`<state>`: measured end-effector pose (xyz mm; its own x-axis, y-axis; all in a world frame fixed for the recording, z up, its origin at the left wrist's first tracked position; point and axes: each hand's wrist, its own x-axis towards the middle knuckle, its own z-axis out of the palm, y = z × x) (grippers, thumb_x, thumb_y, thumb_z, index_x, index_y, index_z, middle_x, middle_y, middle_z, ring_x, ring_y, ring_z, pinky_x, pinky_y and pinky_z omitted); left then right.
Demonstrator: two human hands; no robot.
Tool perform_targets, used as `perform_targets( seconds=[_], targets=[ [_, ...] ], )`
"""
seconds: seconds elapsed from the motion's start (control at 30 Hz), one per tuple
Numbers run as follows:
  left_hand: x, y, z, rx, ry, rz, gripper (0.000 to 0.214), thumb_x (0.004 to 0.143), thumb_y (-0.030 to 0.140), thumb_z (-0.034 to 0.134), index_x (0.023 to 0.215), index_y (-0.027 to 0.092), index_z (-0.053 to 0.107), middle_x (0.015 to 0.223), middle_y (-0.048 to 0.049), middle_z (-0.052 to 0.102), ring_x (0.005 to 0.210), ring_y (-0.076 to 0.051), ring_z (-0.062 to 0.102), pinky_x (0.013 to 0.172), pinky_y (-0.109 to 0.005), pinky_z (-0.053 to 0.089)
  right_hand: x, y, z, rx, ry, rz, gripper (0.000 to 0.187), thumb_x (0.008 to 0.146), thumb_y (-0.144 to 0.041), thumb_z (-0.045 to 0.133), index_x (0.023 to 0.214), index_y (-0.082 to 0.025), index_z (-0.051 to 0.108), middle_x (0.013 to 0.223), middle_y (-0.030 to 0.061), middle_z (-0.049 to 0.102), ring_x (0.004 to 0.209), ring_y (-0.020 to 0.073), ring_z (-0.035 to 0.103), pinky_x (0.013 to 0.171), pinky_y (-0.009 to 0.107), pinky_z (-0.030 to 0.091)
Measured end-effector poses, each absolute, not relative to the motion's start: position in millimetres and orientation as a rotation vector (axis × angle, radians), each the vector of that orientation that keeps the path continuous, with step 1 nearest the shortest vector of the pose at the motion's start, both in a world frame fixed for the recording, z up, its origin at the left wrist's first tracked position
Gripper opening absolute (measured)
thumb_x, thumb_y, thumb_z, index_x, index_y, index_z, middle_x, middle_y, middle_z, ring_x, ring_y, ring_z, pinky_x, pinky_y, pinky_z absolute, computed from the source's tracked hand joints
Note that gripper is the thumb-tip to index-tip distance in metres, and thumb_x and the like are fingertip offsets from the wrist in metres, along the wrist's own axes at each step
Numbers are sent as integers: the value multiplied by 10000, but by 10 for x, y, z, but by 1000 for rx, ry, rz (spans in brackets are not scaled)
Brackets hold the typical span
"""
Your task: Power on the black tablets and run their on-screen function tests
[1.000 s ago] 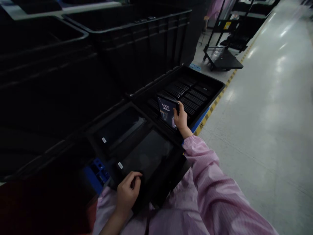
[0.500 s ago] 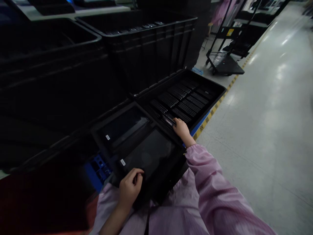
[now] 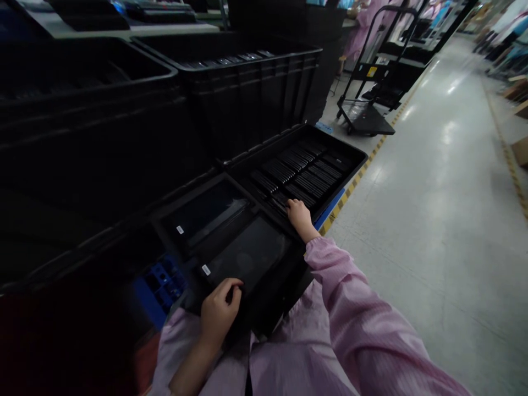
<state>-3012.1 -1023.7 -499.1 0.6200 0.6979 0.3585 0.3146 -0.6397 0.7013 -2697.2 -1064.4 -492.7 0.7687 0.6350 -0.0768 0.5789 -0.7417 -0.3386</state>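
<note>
My right hand is down at the near end of a black tray, its fingers closed on the top of a thin black flat piece. Most of that piece is hidden by the fingers and the dark tray. Rows of similar thin black pieces stand on edge there. My left hand has thumb and forefinger pinched together by the near edge of a dark glossy panel with a small white label; anything in the pinch is hidden. Beside this panel lies a second dark panel, also labelled.
Two tall black bins stand along the left. A blue plastic crate shows below the panels. Beyond the tray is a platform trolley, near yellow-black floor tape. People in pink and blue clothing are far off.
My right hand has lowered slightly into the tray; the piece it held, whose printed face showed before, is now mostly out of sight. My left hand keeps its pinch. The view has tilted up.
</note>
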Motion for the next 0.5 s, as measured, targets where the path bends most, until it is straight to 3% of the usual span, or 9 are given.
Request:
perform_targets(
  seconds=[0.23, 0.4, 0.5],
  targets=[
    [-30087, -10259, -5035, 2086, 824, 880, 254, 838, 370, 540, 724, 257, 736, 737, -38, 752, 661, -208, 717, 604, -284, 564, -26787, -10530, -5013, -2546, -808, 291, 264, 1054, -391, 716, 1205, -174, 719, 1216, 83, 731, 1080, 219, 725, 963, 426, 636],
    [-30301, -10139, -5183, 1854, 972, 1203, 295, 899, 402, 494, 701, 243, 644, 637, -19, 620, 595, -173, 614, 590, -279, 526, -26884, -10768, -4967, -2310, -726, 88, 256, 1052, -393, 715, 1146, -156, 725, 1172, 72, 742, 1080, 219, 723, 989, 445, 620],
    [-30553, -9861, -5279, 1720, 1157, 1374, 310, 952, 405, 451, 732, 227, 579, 666, -15, 589, 613, -159, 589, 581, -266, 501, -27222, -11277, -5113, -2214, -577, -47, 306, 1088, -427, 641, 1219, -157, 700, 1213, 87, 726, 1104, 228, 715, 978, 441, 616]
  ],
)
